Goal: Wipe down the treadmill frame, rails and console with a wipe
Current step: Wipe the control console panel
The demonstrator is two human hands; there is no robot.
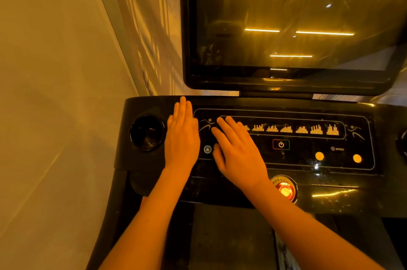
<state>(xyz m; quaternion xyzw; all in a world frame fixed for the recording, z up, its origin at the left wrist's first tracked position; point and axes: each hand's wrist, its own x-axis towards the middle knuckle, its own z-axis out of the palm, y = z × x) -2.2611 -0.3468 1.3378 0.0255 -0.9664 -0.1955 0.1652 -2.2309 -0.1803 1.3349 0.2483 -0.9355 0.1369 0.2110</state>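
Observation:
A black treadmill console (308, 179) fills the lower half of the view, with a dark glossy screen (286, 23) standing above it. My left hand (181, 135) lies flat on the console's left side, fingers straight and together, just right of a round cup holder (147, 132). My right hand (236, 150) rests flat on the button panel (308, 159) with fingers spread, covering its left end. No wipe shows in either hand; anything under the palms is hidden.
A red emergency stop button (285, 190) sits just right of my right wrist. A power button (281, 144) and two orange round buttons (319, 156) lie further right. A pale wall (55, 93) runs close along the left. The treadmill belt (231, 241) is below.

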